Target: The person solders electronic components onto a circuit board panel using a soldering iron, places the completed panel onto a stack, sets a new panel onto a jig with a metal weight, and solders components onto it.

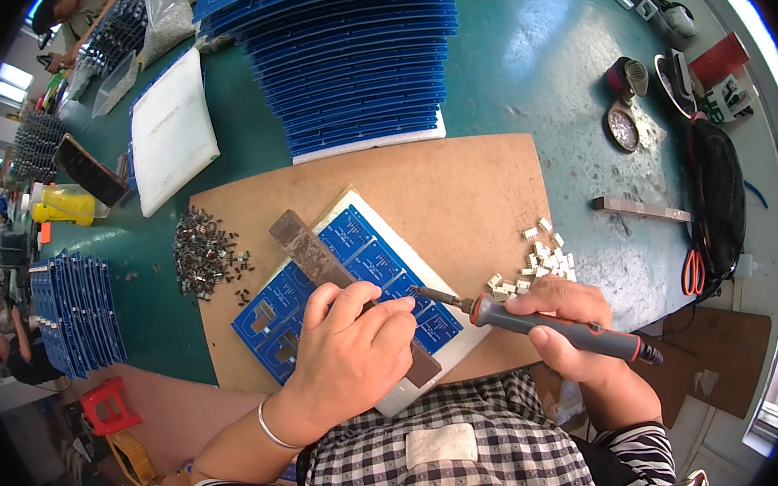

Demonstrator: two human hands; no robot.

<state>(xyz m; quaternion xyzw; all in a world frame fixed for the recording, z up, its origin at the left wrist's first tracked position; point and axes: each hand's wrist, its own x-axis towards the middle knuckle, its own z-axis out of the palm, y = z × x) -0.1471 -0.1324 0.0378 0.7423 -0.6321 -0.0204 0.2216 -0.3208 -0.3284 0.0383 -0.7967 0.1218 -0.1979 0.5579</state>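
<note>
Blue circuit boards dominate a workbench where a person bends both hands over one panel (381, 264), which lies aslant on a white backing (457, 352) near the bench's front edge. The left hand (355, 337) rests across a dull metal bar (317, 253), apparently to keep the panel from shifting; its fingers are curled and close together, and whether they pinch anything small cannot be told. The right hand (564, 316) grips a grey-and-orange soldering iron (588, 338) between thumb and fingers, pen-like, probably for fine control, its metal tip meeting the panel beside the left fingertips. Loose black components (202, 253) lie to the left and white connectors (543, 254) to the right, both seemingly within easy reach. Beneath everything, a brown sheet (457, 183) likely shields the worn, glossy green tabletop (540, 76). Beyond the sheet's far edge towers a stack of blue boards (358, 81); a second stack (75, 313) stands at far left. A steel bar (642, 209) and orange-handled scissors (694, 271) lie at right, while a red stool (109, 407) and other workers occupy the room's left side.
</note>
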